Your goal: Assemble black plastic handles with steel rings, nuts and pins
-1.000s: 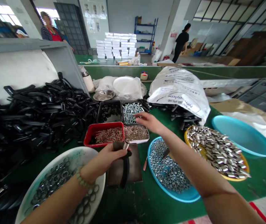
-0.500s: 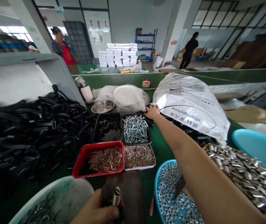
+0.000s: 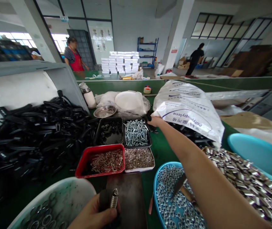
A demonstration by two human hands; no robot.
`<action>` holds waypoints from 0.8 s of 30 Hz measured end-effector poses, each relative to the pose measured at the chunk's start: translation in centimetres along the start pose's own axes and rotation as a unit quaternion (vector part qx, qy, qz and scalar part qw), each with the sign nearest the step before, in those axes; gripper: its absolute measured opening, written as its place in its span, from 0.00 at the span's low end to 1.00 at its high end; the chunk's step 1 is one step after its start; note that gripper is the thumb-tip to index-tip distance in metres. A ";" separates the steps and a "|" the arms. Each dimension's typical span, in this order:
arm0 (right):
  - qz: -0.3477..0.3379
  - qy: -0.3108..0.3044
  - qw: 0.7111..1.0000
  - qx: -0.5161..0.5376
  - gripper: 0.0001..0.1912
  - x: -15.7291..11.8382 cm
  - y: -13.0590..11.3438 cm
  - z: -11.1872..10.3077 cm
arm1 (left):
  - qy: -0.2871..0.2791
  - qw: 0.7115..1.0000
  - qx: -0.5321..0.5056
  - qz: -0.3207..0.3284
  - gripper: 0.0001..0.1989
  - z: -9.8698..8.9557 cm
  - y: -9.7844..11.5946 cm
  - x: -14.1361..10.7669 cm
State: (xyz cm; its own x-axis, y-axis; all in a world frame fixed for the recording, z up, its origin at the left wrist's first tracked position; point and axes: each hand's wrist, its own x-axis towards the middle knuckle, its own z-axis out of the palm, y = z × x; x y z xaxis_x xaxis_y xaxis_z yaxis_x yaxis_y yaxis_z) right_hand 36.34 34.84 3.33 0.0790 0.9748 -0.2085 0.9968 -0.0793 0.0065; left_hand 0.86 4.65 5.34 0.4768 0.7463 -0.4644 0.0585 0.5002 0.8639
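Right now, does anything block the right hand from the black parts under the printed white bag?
Yes, partly: the printed white bag drapes over the black parts, leaving some showing along its lower edge. By the bag's left corner, nothing visible separates the right hand from the dark pieces beside it; contact is unclear.

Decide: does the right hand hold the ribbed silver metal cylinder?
No: the ribbed silver metal cylinder is in the left hand.

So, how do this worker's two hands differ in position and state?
The left hand is near the camera; the right hand is farther off. The left hand grips a black part and a ribbed metal piece; the right hand is beside the plastic bag, its hold unclear. Both are bare.
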 end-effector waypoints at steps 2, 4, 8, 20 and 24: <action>-0.004 -0.002 1.000 -0.006 0.19 -1.0 0.2 0.2 | -0.002 1.000 0.000 0.005 0.24 0.1 0.2 -0.4; -0.004 -0.003 1.000 -0.012 0.21 -1.9 0.1 0.1 | -0.002 1.000 0.012 0.024 0.24 0.3 0.4 -0.7; 0.012 -0.001 1.000 -0.022 0.30 -4.1 0.0 0.2 | -0.010 0.998 0.047 0.042 0.25 0.2 0.4 -1.3; -0.055 -0.024 0.998 0.011 0.28 -12.9 4.5 2.0 | -0.021 0.998 0.051 0.014 0.27 -1.5 -2.7 -0.4; -0.102 0.069 0.991 0.061 0.18 -6.0 0.7 1.1 | -0.013 0.998 0.063 -0.013 0.28 -1.8 -3.0 0.1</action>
State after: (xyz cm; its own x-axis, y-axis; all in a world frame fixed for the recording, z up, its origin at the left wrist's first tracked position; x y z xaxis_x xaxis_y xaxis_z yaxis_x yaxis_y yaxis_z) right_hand 36.57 28.73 3.46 -0.1140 0.9918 -0.0575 0.9843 0.1049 -0.1420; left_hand -0.84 4.00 2.32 0.4962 0.7210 -0.4836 0.1803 0.4593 0.8698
